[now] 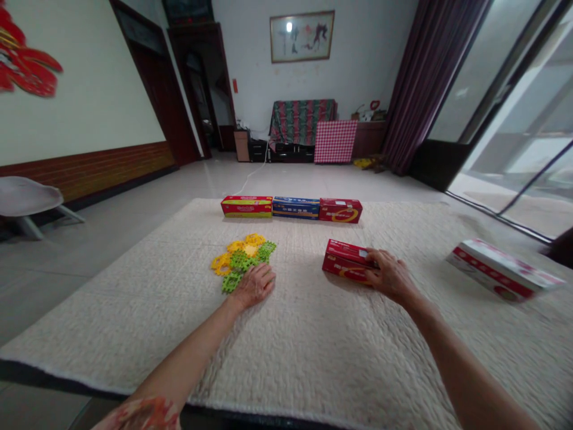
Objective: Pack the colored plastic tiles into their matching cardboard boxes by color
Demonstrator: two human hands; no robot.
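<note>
- Right hand (390,276): lies palm down on the near end of a red box (347,261), fingers spread over its top and side in a loose hold; the box rests flat on the quilted mat (313,346), right of centre.
- Left hand (254,285): rests knuckles up on the mat, fingers curled narrowly; whether it holds anything cannot be told. It touches the near edge of a heap of yellow and green plastic tiles (242,258).
- Row of three boxes at the far edge of the mat, set end to end and touching: a red and yellow box (246,206), a blue box (296,207) and a second red carton (341,210).
- A white and red box (504,276) lies tilted near the right edge of the mat, well apart from the right hand; it appears blurred.
- Background: a framed picture (302,36) on the far wall, a cloth-covered piece of furniture (302,119) below it, and a checked red cloth (335,141) beside that.
</note>
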